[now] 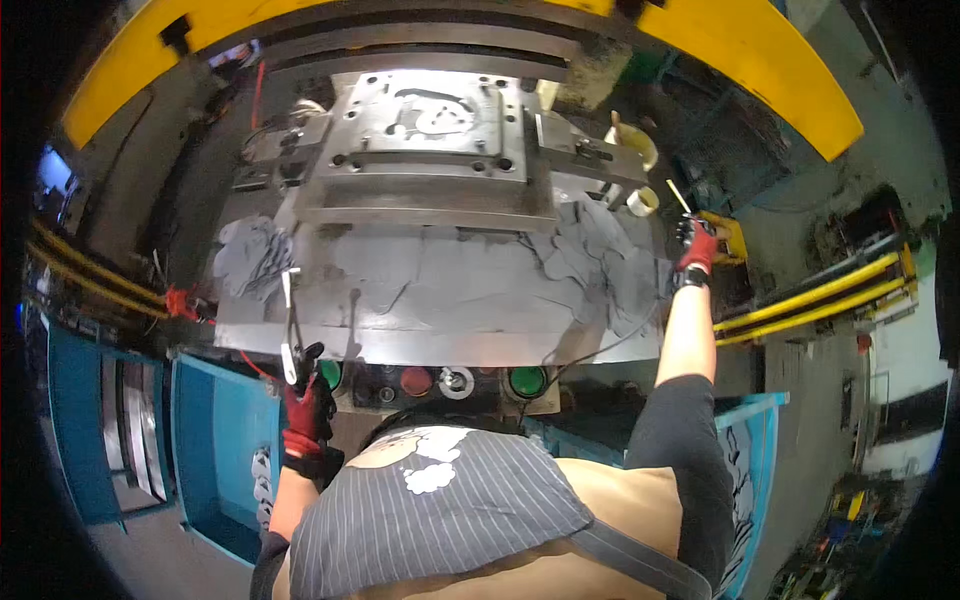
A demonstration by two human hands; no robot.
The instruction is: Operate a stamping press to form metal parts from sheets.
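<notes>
My left hand point(308, 408), in a red and black glove, is closed around a slim metal tool point(291, 318) with a pale end piece and a bent tip. It is held upright at the front left edge of the grey press table point(440, 345). My right hand point(697, 243), in a red glove, is stretched out past the table's right side. Its fingers are closed on a thin pale stick point(680, 198) that points up and away; its lower end is hidden. A small white cup point(642, 202) stands just left of this hand.
A steel die point(430, 165) sits at the far middle under a yellow press frame point(760, 75). Grey cloths point(255, 258) lie on the table. Green buttons point(527, 381) and a red button point(416, 380) line its front. Blue bins point(225, 450) flank me; yellow rails point(820, 295) stand right.
</notes>
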